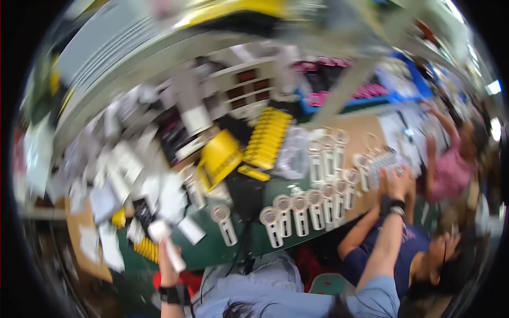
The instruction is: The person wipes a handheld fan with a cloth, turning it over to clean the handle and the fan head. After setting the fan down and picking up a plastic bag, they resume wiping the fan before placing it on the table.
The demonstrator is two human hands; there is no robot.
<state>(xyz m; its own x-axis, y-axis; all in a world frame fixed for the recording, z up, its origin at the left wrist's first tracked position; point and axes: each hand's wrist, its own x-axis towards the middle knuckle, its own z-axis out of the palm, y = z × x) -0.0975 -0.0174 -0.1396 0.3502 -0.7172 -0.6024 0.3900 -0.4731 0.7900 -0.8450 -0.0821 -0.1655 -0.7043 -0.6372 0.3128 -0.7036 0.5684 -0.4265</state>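
Observation:
My left hand point(168, 263), at the near left edge of the table, is closed round a white handheld fan point(175, 255); its rounded head tilts up and left. My right arm stretches far to the right, across the front of a co-worker. There my right hand point(398, 186) is beside the co-worker's hand point(384, 183) and next to a round fan head point(399, 171). Blur hides whether its fingers grip that fan. A row of similar white fans point(300, 212), with round grilles and dark handle strips, lies along the table's near side. One fan point(222, 220) lies apart, left of them.
Yellow cards point(270, 135) and a yellow box point(220, 153) lie mid-table. White boxes and papers point(127, 164) pile up on the left. A blue crate point(339, 103) with pink-and-black items stands at the back. A co-worker in navy point(389, 249) sits close right; another in pink point(453, 172) is beyond.

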